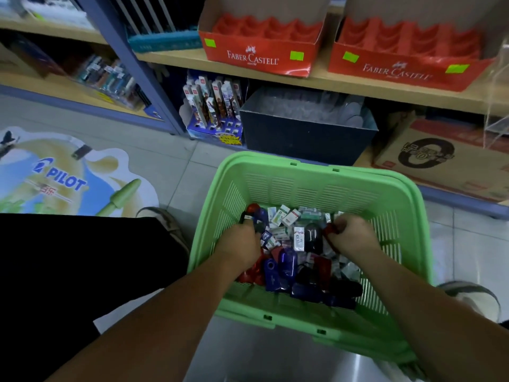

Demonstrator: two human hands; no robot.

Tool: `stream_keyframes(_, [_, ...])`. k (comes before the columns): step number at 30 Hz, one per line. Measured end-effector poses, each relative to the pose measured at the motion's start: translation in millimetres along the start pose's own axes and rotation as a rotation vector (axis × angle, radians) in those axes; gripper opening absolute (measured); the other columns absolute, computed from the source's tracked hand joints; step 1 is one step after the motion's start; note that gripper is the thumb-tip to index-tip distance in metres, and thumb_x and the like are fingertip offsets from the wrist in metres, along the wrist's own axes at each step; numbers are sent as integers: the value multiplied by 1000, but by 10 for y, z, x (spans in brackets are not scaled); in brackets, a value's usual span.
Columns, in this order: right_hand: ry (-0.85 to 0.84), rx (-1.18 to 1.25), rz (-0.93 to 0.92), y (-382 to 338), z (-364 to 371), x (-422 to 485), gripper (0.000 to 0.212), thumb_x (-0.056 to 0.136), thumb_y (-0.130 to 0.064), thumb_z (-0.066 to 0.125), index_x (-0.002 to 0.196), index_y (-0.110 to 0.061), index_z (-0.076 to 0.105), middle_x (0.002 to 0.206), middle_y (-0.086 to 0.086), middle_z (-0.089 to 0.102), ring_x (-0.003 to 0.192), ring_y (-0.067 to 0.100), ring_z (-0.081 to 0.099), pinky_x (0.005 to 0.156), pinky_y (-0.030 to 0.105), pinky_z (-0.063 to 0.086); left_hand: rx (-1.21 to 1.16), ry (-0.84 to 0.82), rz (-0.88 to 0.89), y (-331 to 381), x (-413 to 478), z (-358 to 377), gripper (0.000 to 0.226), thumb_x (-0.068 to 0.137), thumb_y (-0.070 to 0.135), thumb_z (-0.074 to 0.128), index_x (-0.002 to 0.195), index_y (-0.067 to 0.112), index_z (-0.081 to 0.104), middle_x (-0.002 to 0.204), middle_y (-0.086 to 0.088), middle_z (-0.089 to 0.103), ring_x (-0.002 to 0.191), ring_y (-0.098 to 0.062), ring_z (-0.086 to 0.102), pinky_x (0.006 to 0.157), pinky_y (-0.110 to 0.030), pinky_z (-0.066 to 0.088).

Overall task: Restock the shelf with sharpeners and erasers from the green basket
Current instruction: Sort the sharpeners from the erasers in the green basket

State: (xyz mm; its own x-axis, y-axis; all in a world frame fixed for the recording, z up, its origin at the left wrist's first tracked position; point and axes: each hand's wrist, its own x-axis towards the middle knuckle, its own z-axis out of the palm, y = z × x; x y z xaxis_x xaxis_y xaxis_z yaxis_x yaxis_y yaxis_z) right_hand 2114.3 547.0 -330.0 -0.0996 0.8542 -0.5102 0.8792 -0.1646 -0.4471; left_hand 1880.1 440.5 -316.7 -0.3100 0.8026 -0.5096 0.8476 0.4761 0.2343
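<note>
Sharpeners (pixel 286 260) are gripped in the curled left hand (pixel 243 244) and right hand (pixel 355 235) — the green basket (pixel 261 159) is heaped. Red shelf boxes (pixel 261 55) are left unfilled — little is done.

Light is dim and cool across the slatted green plastic basket (pixel 316 183). Just below it a grey metal surface (pixel 275 354) shows a pale streak of glare; behind it the lower shelf recess (pixel 391 106) lies in shadow. Wide-angle distortion bows the pale wooden shelf edge (pixel 358 81) above it, and corners blur.
</note>
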Motion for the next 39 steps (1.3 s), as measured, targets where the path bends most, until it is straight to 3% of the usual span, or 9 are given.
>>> stream_keyframes(7, [-67,366,64,-119,-147,-35,25,98,-11,69,122,-7,70,99,7,70,77,13,64,76,31,55,-74,-17,-75,61,-55,16,22,106,22,50,111,6,63,103,-16,70,93,-32,68,75,-33,52])
stream_keyframes(13, [-8,487,115,-68,-200,-51,25,91,-6,76,95,-20,55,95,3,65,94,31,69,89,53,61,-84,5,-41,44,32,58,27,108,24,47,114,6,65,113,-16,61,91,-26,61,80,-36,52])
stream_keyframes(19, [-52,444,3,-452,0,-122,24,90,-23,81,104,-22,61,98,0,69,88,18,70,77,36,61,-37,63,-12,73,22,-120,24,107,27,50,110,8,65,100,-14,71,85,-30,67,73,-35,52])
stream_keyframes(23, [-175,550,-73,-906,300,-133,24,92,-19,80,106,-18,60,101,2,68,83,11,69,64,22,54,146,-14,-25,42,-166,-228,11,101,11,58,111,8,63,108,-12,69,95,-26,70,86,-38,60])
stream_keyframes(26, [-358,579,-163,-1091,405,-96,27,91,-22,80,113,-19,65,106,-3,68,94,14,69,78,27,56,201,-47,-29,42,-314,-209,24,96,7,61,119,9,59,119,-13,59,105,-29,68,91,-39,56])
stream_keyframes(30, [-246,291,-190,-800,297,60,19,96,-27,73,114,-22,71,111,-1,72,102,19,68,93,38,56,-6,-89,3,55,-287,-194,16,95,11,63,111,9,67,110,-14,67,95,-30,69,87,-40,59])
stream_keyframes(33, [-62,26,-236,-494,154,54,20,95,-35,72,112,-26,73,110,-3,75,95,20,69,85,37,58,-179,-58,97,196,-142,-107,18,97,11,62,113,8,72,112,-14,70,94,-28,68,85,-39,60])
stream_keyframes(36, [-7,-86,-279,-276,112,11,35,94,-37,74,125,-22,72,118,1,72,95,21,64,82,32,52,-305,-5,158,414,130,20,25,98,11,61,121,5,70,120,-16,68,103,-32,66,89,-39,57])
stream_keyframes(39, [79,-209,-320,-57,141,19,56,85,-44,82,133,-19,68,128,8,64,119,32,54,97,43,49,-433,-55,79,566,412,197,28,98,22,66,120,5,66,119,-16,65,108,-33,64,86,-35,52])
